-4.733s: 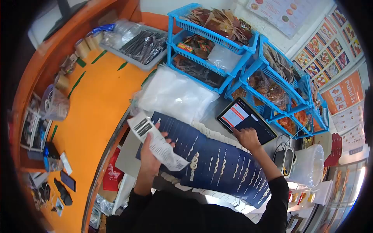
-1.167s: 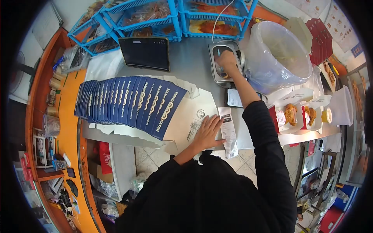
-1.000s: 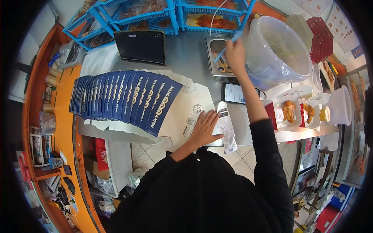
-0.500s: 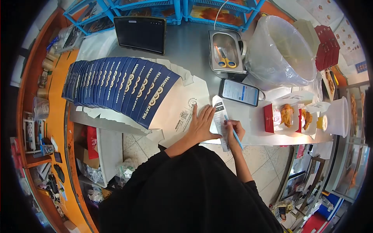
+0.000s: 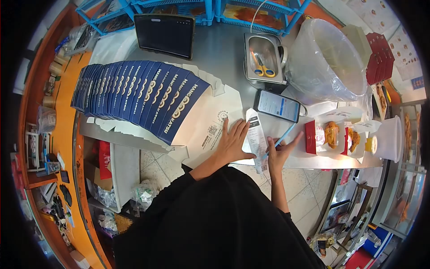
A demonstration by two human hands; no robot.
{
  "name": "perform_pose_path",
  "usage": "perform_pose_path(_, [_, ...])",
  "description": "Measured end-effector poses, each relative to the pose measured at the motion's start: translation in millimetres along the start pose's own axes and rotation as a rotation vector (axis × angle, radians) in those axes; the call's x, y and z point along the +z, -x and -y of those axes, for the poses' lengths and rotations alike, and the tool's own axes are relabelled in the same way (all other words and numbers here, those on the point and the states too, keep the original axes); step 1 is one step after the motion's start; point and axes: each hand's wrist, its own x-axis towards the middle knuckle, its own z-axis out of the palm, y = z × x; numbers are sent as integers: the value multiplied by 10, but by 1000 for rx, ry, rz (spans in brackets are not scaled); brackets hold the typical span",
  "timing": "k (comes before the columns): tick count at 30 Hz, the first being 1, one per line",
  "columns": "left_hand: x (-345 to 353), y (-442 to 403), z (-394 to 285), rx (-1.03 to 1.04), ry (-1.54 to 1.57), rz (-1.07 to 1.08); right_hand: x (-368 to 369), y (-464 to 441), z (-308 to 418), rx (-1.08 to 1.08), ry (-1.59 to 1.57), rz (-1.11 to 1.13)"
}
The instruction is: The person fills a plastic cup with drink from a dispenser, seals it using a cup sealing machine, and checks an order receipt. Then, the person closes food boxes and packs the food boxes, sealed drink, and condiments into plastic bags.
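The pen is in the right hand, just beside the right edge of the receipt. Its long axis slants: the upper end points away from the person and to the right, toward the gap between the phone and the food boxes, while the lower end runs back toward the lower part of the receipt. Which end is the writing tip cannot be told. The right hand grasps the pen between thumb and fingers, with one finger stretched out to the right.

The receipt is a long, narrow strip lying with its long axis nearly straight away from the person, its far end leaning slightly left. The dark printed band is at the far end, and the near end lies by the counter's front edge. The left hand grasps nothing; it lies palm down, fingers spread, on the pale panel at the end of the fanned stack of blue boxes, its thumb reaching the receipt's left edge.

The phone lies face up beyond the pen. Farther off on the metal counter are a metal tray with scissors in it, a propped tablet and a plastic-lined bin.
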Motion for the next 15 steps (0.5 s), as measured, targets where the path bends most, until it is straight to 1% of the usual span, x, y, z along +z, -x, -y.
perform_pose_path(1, [8,1,4,0,-11,4,-23,-33,64,-1,1,-4])
perform_pose_path(3, [20,-7,1,3,-20,7,-94,-104,152,183,-168,177])
perform_pose_path(4, [24,-7,4,2,-21,8,-98,-89,165,136,-274,265])
perform_pose_path(5, [26,-5,8,-1,-23,9,-57,-74,171,135,-273,264])
perform_pose_path(7, [36,2,19,2,-22,7,44,-35,163,-22,-322,425])
perform_pose_path(8, [40,2,20,5,-22,5,5,1,-50,-17,-188,428])
perform_pose_path(9, [37,0,13,4,-19,3,-33,-6,-181,-18,-185,429])
perform_pose_path(11, [24,-1,7,0,-47,-13,-57,-39,-268,14,158,406])
perform_pose_path(12, [12,-5,9,-5,-49,-18,-10,-11,-213,44,49,279])
perform_pose_path(13, [2,-4,9,-3,-44,-9,34,-4,-204,43,48,286])
perform_pose_path(15, [23,21,17,-3,-35,5,69,31,-199,71,-91,133])
